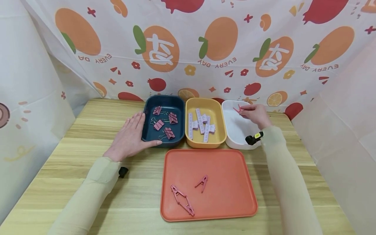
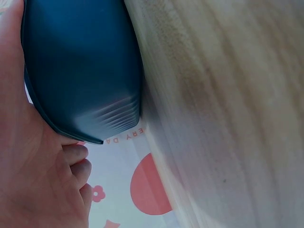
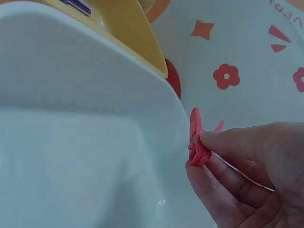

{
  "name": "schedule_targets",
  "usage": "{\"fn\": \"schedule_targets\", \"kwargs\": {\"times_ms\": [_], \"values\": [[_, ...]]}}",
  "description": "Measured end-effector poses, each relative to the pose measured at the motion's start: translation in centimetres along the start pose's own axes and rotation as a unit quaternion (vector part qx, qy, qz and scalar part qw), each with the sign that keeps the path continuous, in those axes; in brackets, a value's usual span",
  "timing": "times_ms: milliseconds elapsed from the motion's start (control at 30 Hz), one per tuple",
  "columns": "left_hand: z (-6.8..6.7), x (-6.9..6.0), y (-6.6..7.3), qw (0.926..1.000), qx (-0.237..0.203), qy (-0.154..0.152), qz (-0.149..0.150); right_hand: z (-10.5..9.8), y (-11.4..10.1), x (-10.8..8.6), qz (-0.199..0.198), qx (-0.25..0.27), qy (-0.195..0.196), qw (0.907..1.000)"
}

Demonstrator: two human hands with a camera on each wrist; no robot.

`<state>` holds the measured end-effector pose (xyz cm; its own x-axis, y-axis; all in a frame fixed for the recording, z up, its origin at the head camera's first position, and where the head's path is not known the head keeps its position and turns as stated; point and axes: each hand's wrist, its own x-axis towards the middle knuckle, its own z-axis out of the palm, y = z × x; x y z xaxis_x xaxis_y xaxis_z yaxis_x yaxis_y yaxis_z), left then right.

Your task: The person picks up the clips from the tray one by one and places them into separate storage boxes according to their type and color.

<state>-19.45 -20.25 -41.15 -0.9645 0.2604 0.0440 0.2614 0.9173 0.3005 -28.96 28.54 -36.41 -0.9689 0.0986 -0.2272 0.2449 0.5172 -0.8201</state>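
Right of the yellow bin, we see the right hand over the white bin, thumb and fingertips clamped on a pink clip. We place this clip toward the far end of the white bin; its height above the bin floor cannot be read reliably from these angles. Left of the yellow bin, the left hand rests against the blue bin, its fingers extended along the outer side wall and its thumb spread apart at the near rim.

Moving outward, we note lilac clips inside the yellow bin and dark pink binder clips in the blue bin at its left. Nearer the person than the yellow bin lies the red tray, bearing one lone pink clip and, toward its near left corner, two pink clips that appear to meet end to end.

We judge three faults possible. A release too close to the far rim could drop the held clip behind the white bin. Uneven thumb pressure could make it twist out of the pinch. A low wrist could bring the black wrist camera against the near wall and shift the white bin.
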Motion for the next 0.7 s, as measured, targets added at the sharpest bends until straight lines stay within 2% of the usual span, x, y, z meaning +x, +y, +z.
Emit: {"fn": "schedule_targets", "kwargs": {"times_ms": [333, 700], "values": [[-0.1, 0.1, 0.1, 1.0000, -0.003, -0.004, -0.002, 0.1, 0.8, 2.4, 0.040, -0.007, -0.003, 0.9992], [-0.2, 0.1, 0.1, 1.0000, -0.004, -0.006, -0.004, 0.9, 1.2, 3.0, 0.060, -0.001, 0.004, 0.9982]]}}
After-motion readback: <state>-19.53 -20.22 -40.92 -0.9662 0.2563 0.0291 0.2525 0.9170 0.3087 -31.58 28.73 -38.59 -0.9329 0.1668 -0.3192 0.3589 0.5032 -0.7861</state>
